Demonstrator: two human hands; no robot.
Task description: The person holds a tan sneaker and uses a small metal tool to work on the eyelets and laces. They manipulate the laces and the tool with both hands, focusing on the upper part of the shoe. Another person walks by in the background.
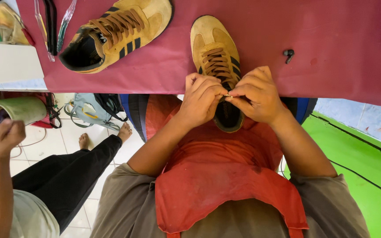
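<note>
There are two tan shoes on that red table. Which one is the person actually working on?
The shoe at the table's near edge, toe pointing away: both the left hand and right hand pinch its laces. The other shoe lies apart, angled, untouched.

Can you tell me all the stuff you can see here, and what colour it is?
Tan suede lace-up shoes with dark stripes: two; one under both hands, other top left.
Dark red table cover: one, across top.
Small dark earbud-like piece: one, right of shoes.
Pale blue bag: one, on floor.
Another person's hand: far left.
Red apron: one, worn.
Left hand, right hand: pinching together at the shoe's laces.
</note>
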